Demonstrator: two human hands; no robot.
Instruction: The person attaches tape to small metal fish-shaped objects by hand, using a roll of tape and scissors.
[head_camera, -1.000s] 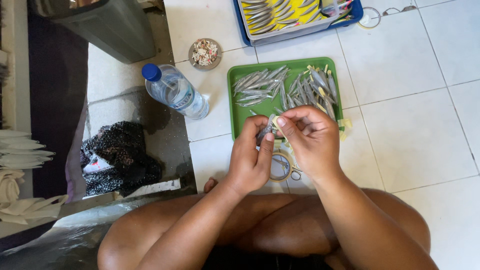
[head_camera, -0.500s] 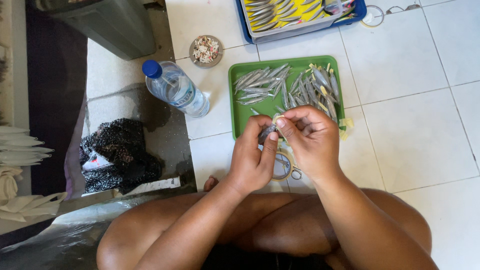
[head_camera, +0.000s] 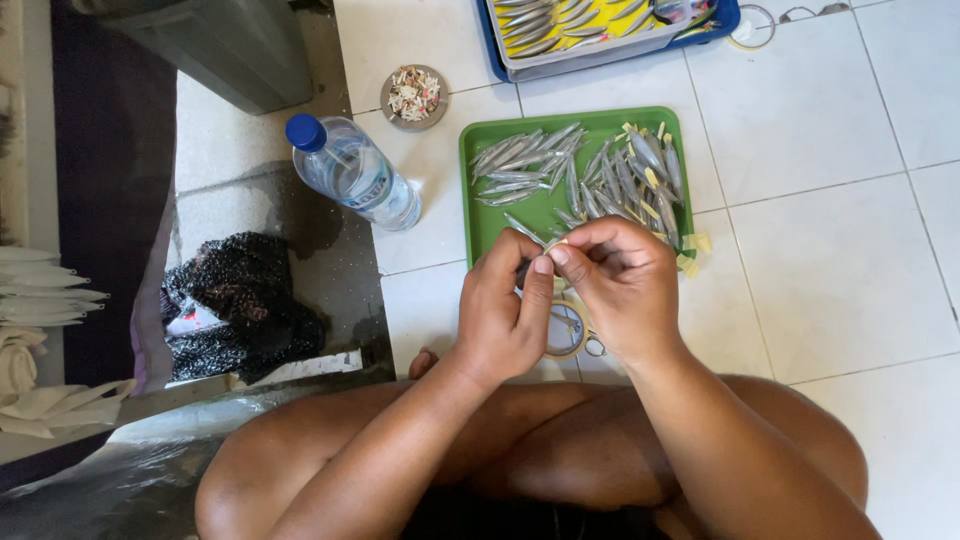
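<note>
My left hand and my right hand meet over the near edge of a green tray. Between their fingertips they pinch a small silver fish-shaped piece, mostly hidden by the fingers. The tray holds two heaps of several such silver pieces, the right heap with yellow bits of tape on them. A roll of tape lies on the white tile right under my hands, partly covered by them.
A clear water bottle with a blue cap lies left of the tray. A small round dish of bits sits behind it. A blue tray with more silver pieces is at the top. A black cloth lies at left.
Both hands have stayed over the tray's near edge; the fingers have shifted slightly around the small silver piece.
</note>
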